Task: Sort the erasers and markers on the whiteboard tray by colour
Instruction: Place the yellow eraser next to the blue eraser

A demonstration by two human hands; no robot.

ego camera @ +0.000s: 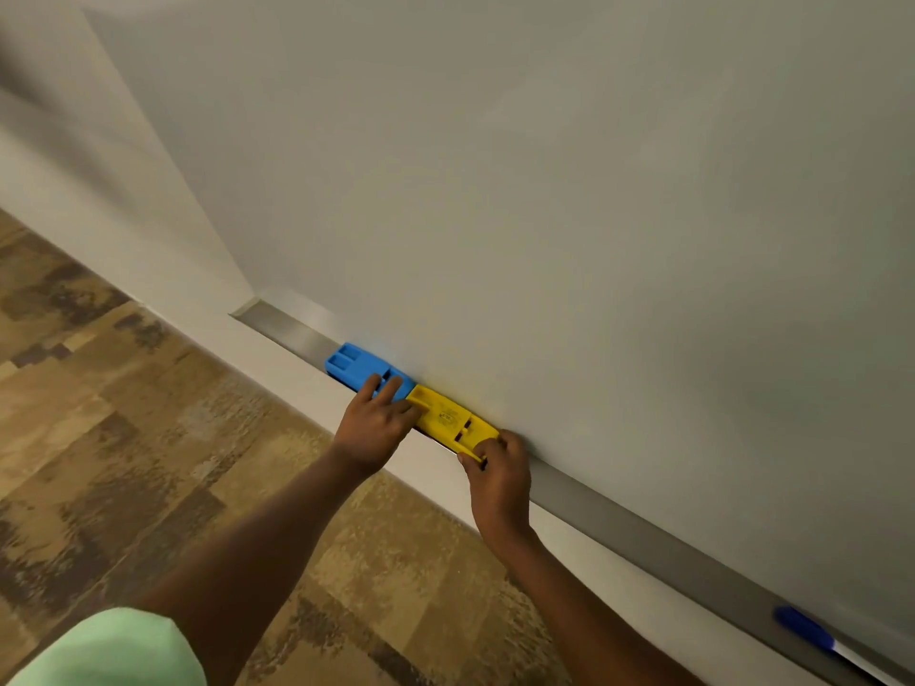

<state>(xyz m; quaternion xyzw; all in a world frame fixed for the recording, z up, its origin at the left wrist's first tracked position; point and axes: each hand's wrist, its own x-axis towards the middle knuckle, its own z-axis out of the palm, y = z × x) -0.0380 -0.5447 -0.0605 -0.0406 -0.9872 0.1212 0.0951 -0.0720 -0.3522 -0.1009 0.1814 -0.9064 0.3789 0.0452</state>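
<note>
A blue eraser (354, 364) and a yellow eraser (449, 418) lie end to end on the metal whiteboard tray (643, 529). My left hand (379, 423) rests where the two meet, fingers spread over the blue eraser's right end and the yellow eraser's left end. My right hand (497, 470) grips the yellow eraser's right end between thumb and fingers. A blue-capped marker (807, 633) lies far down the tray at the lower right, partly cut off by the frame edge.
The whiteboard (544, 190) fills the upper view. The tray's left end (257, 311) sits just beyond the blue eraser. A white wall strip runs under the tray, above patterned brown flooring (124, 438).
</note>
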